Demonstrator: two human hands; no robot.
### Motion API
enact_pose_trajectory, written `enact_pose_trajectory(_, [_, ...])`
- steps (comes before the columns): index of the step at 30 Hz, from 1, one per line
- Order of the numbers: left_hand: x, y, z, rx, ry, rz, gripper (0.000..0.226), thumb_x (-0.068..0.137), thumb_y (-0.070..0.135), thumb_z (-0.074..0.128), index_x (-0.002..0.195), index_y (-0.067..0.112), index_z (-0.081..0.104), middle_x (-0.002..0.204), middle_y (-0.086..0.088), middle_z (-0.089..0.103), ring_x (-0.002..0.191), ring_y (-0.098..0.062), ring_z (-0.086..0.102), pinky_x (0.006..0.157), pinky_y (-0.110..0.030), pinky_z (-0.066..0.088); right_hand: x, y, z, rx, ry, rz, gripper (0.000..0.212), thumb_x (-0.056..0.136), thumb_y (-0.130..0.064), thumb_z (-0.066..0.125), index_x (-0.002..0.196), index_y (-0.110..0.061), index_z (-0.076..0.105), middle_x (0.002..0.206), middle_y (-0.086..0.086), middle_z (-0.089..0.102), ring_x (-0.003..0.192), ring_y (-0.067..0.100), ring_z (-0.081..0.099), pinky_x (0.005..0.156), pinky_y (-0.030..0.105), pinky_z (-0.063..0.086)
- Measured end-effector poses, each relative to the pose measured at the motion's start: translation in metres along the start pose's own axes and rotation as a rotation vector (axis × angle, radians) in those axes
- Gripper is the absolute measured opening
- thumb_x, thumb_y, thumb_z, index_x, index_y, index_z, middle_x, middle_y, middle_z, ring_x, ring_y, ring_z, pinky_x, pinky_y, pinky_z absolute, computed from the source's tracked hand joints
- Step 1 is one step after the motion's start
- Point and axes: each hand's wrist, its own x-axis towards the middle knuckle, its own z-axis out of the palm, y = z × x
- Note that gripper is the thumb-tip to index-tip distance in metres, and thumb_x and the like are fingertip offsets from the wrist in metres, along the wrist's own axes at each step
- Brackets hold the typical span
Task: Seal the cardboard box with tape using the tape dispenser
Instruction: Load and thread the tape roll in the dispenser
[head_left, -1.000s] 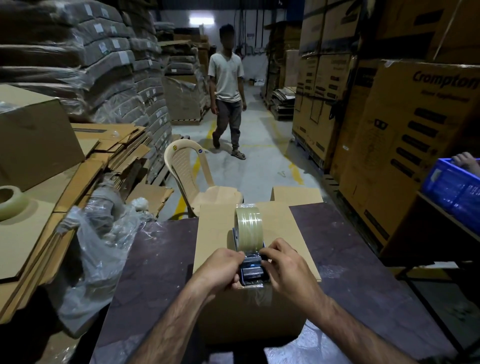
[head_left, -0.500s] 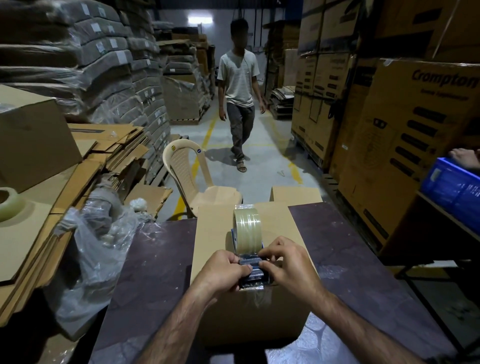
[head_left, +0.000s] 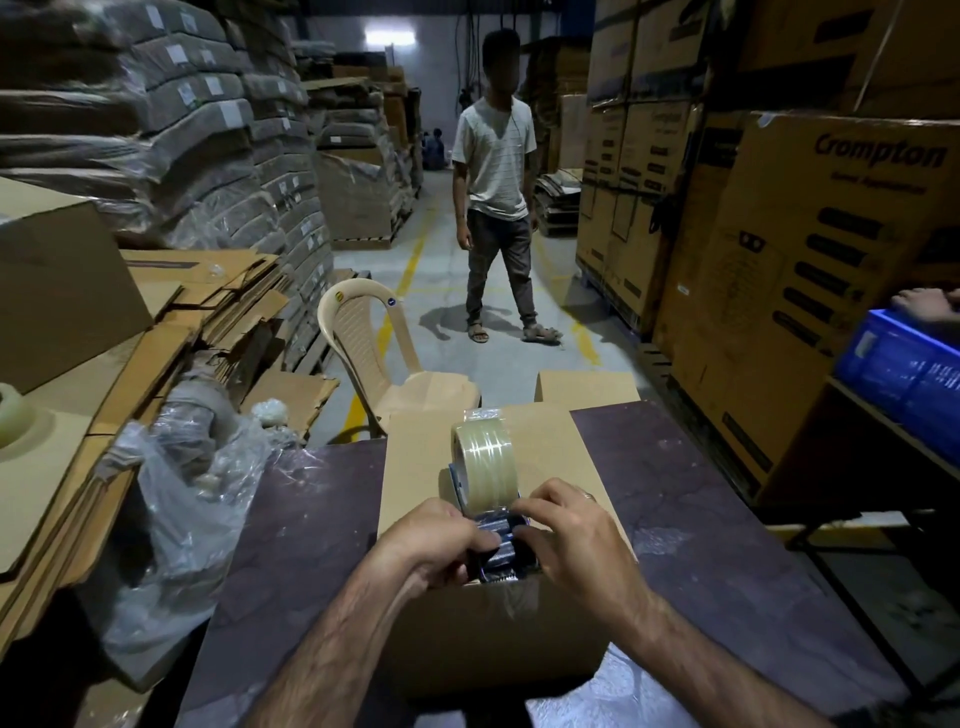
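A closed brown cardboard box (head_left: 426, 467) stands on a dark purple table (head_left: 311, 519) in front of me. On its top, at the near edge, sits a blue tape dispenser (head_left: 501, 540) carrying a roll of clear tape (head_left: 483, 457). My left hand (head_left: 436, 540) grips the dispenser's body from the left. My right hand (head_left: 571, 540) holds it from the right, fingers curled over the top. A strip of clear tape runs down the box's near face under the dispenser.
A beige plastic chair (head_left: 374, 353) stands beyond the table. A person (head_left: 496, 208) stands in the aisle facing me. Flattened cardboard (head_left: 171, 332), a plastic bag (head_left: 192, 499) and a spare tape roll (head_left: 10, 415) lie left. A blue crate (head_left: 904, 374) and stacked cartons are right.
The person in the aisle has walked closer and stopped. My hands stay on the dispenser at the box's near edge, my right fingers shifting slightly over its top.
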Motion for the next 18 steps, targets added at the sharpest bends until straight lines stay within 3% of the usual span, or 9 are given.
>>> enact_pose_trajectory(6, [0.001, 0.001, 0.0, 0.09, 0.011, 0.016, 0.03, 0.081, 0.011, 0.072, 0.059, 0.014, 0.053, 0.053, -0.004, 0.052, 0.036, -0.011, 0.039, 0.037, -0.02, 0.029, -0.007, 0.004, 0.004, -0.022, 0.098, -0.068, 0.009, 0.082, -0.02, 0.062, 0.085, -0.017, 0.07, 0.082, -0.002, 0.06, 0.068, 0.016, 0.058, 0.059, 0.025, 0.048])
enact_pose_trajectory(9, [0.0, 0.001, 0.0, 0.073, 0.001, 0.019, 0.026, 0.082, 0.012, 0.072, 0.061, 0.014, 0.056, 0.057, -0.005, 0.055, 0.039, -0.011, 0.04, 0.039, -0.021, 0.03, -0.008, 0.002, 0.003, -0.019, 0.158, -0.08, 0.006, 0.081, -0.015, 0.065, 0.084, -0.015, 0.069, 0.083, 0.0, 0.061, 0.07, 0.015, 0.057, 0.058, 0.025, 0.048])
enact_pose_trajectory(14, [-0.001, 0.001, 0.0, 0.018, -0.044, 0.01, 0.026, 0.085, 0.009, 0.068, 0.061, 0.012, 0.059, 0.047, 0.001, 0.055, 0.041, -0.01, 0.04, 0.041, -0.021, 0.033, -0.014, -0.001, 0.005, -0.102, 0.224, -0.137, 0.01, 0.074, -0.007, 0.068, 0.083, -0.011, 0.07, 0.081, 0.003, 0.062, 0.067, 0.017, 0.058, 0.053, 0.025, 0.047])
enact_pose_trajectory(18, [-0.003, 0.0, -0.002, -0.038, -0.089, 0.01, 0.026, 0.086, 0.004, 0.066, 0.062, 0.01, 0.058, 0.057, -0.004, 0.059, 0.044, -0.01, 0.045, 0.04, -0.019, 0.036, -0.018, 0.0, 0.01, -0.149, 0.229, -0.155, 0.016, 0.07, -0.005, 0.069, 0.084, -0.012, 0.07, 0.076, 0.002, 0.059, 0.066, 0.017, 0.055, 0.05, 0.025, 0.043])
